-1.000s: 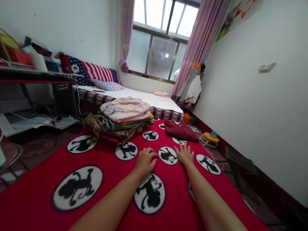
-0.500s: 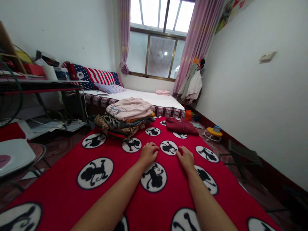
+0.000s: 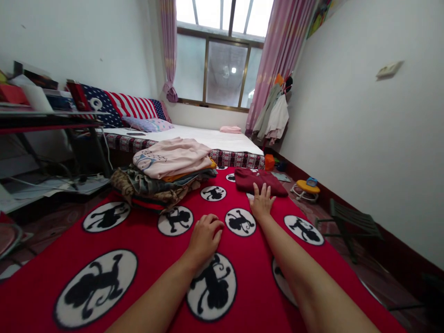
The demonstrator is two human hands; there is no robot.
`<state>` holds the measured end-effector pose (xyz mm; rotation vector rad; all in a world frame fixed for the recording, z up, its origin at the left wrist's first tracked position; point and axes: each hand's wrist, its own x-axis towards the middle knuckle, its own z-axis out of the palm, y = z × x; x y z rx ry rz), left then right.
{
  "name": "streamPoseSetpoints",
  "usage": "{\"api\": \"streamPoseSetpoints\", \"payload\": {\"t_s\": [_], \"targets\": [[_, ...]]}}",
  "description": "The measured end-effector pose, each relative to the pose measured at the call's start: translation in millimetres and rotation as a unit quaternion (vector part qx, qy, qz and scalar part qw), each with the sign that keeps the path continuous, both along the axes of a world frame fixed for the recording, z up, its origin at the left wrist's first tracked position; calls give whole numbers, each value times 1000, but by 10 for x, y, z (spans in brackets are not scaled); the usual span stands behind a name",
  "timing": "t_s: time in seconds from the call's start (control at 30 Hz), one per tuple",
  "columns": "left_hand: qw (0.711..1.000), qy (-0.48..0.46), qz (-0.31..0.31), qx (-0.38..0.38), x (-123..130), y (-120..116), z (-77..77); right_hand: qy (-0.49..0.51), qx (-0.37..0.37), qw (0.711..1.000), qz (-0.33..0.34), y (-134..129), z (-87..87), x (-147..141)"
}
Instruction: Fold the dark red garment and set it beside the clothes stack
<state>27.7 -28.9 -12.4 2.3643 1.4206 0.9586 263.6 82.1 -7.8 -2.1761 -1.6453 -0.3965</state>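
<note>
My right hand point(image 3: 262, 203) reaches forward with fingers spread, its fingertips at the near edge of a folded maroon garment point(image 3: 251, 181). My left hand point(image 3: 205, 235) rests on the red cloth point(image 3: 145, 240) printed with black monkeys in white circles. Its fingers are loosely bent, the thumb stands apart, and it holds nothing. Ahead and left of it lies a stack of folded clothes point(image 3: 152, 194), with a pale pink top point(image 3: 173, 157) uppermost. Mustard, grey and brown patterned layers show below the pink one.
Behind the cloth stands a bed point(image 3: 194, 136) with a pillow point(image 3: 149, 124) and pink folded fabric point(image 3: 230, 129). A cluttered desk point(image 3: 41, 121) is at the left. On the right floor are a yellow-topped stool point(image 3: 308, 186) and a dark folding stool point(image 3: 355, 219). Clothes hang point(image 3: 277, 118) by the curtain.
My right hand has moved forward to the maroon garment and its fingers have spread. My left hand stays on the cloth. The view has shifted forward and slightly right.
</note>
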Motion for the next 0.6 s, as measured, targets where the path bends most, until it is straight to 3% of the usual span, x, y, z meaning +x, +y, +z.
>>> {"api": "streamPoseSetpoints", "payload": {"t_s": [0.2,0.33,0.47,0.6], "targets": [[1000,-5,7,-19,15,-3,10,119,-33,989,-83,605,0,72],[1000,3,11,-25,34,-4,19,131,-4,989,-72,884,-33,127],[999,4,13,-30,42,-1,14,139,25,988,-65,1057,-64,159],[999,3,11,-29,40,3,6,137,45,988,-61,1044,-50,137]]}}
